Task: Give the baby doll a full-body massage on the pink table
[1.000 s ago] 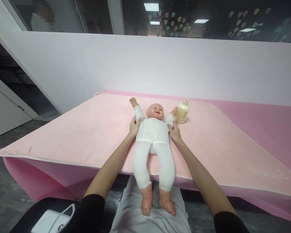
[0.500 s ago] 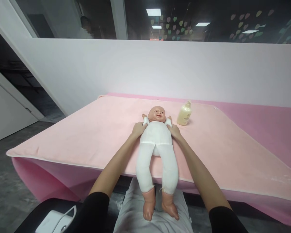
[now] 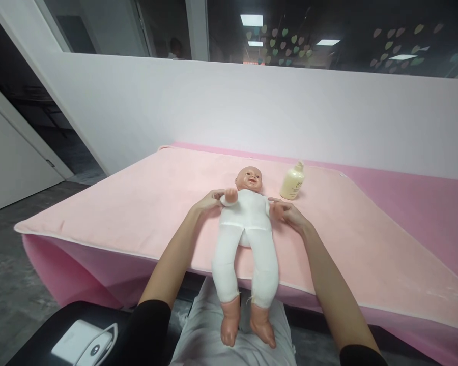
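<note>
A baby doll (image 3: pixel 248 213) in a white body suit lies face up on the pink blanket (image 3: pixel 137 208), its legs hanging past the front edge over my lap. My left hand (image 3: pixel 210 200) is closed around the doll's arm on the left of the view, beside its raised little hand. On the other side, my right hand (image 3: pixel 290 211) pinches the doll's other arm near its hand, which my fingers partly cover. A pale yellow pump bottle (image 3: pixel 292 182) stands on the blanket to the right of the doll's head.
Behind the table is a white wall (image 3: pixel 229 107) with dark glass above it. A white device (image 3: pixel 82 341) with a cord lies on a black surface at the lower left. A white door (image 3: pixel 19 152) stands at the far left.
Both my hands have moved from the doll's sides to its arms. The doll's arms have come down from beside its head, and the view has shifted slightly.
</note>
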Action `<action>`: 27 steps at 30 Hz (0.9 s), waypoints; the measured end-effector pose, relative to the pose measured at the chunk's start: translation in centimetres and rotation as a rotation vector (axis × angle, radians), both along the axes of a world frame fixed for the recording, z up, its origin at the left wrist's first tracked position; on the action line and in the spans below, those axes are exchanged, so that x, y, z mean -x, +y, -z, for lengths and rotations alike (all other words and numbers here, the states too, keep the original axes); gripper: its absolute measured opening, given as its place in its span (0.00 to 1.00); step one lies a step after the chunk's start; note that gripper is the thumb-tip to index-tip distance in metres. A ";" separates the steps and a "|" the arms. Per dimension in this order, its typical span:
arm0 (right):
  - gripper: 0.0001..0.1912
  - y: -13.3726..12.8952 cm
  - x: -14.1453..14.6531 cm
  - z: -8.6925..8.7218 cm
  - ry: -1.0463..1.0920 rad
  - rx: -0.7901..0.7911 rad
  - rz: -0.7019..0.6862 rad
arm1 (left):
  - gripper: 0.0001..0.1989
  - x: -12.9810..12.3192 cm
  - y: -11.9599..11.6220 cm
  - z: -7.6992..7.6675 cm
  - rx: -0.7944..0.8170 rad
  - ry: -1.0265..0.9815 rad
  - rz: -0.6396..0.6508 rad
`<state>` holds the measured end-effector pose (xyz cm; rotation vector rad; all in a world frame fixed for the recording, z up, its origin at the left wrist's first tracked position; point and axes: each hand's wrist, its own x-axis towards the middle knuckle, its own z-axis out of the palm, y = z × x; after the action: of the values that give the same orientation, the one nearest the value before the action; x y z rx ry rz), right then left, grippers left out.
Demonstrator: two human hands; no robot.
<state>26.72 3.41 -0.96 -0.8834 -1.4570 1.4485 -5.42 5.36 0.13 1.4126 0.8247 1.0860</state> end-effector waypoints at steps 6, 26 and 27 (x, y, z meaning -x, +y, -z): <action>0.10 0.3 -0.6 0.7 -0.064 -0.099 -0.063 | 0.11 2.6 0.5 -0.1 -0.089 0.196 0.234; 0.18 2.9 3.9 1.8 -0.572 -0.183 0.623 | 0.21 -2.4 2.0 1.2 -0.135 0.626 -0.676; 0.17 2.9 4.0 1.7 -0.585 -0.185 0.635 | 0.21 -2.5 2.1 1.1 -0.123 0.653 -0.678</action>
<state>22.73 6.29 -2.71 -1.5570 -1.4811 0.5936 -2.96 7.46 -1.01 1.6653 1.8282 1.1830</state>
